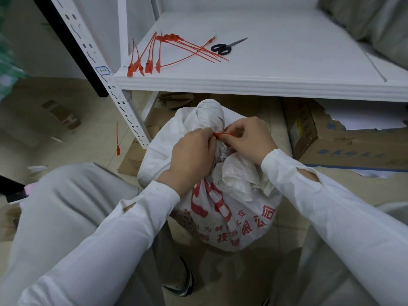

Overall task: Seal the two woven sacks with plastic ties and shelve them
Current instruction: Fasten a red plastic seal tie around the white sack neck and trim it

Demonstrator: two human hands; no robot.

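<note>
Cinching in hand: red plastic tie [223,134] wrapped round gathered neck of woven sack [234,195], stood on floor [44,133] below shelf [265,85]. Tie pinched by curled fingers of left hand [192,151] and right hand [250,138]. Next, likely: tail to be pulled tight, then sack lifted onto shelf.

Red "限公司" on woven sack [240,208]

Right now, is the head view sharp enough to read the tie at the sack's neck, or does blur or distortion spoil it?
Head view: the red tie, pinched by left hand and right hand on the sack, is sharp enough; light soft, no glare; wide-angle lens bows the shelf edge; far left margin is smeared.
</note>
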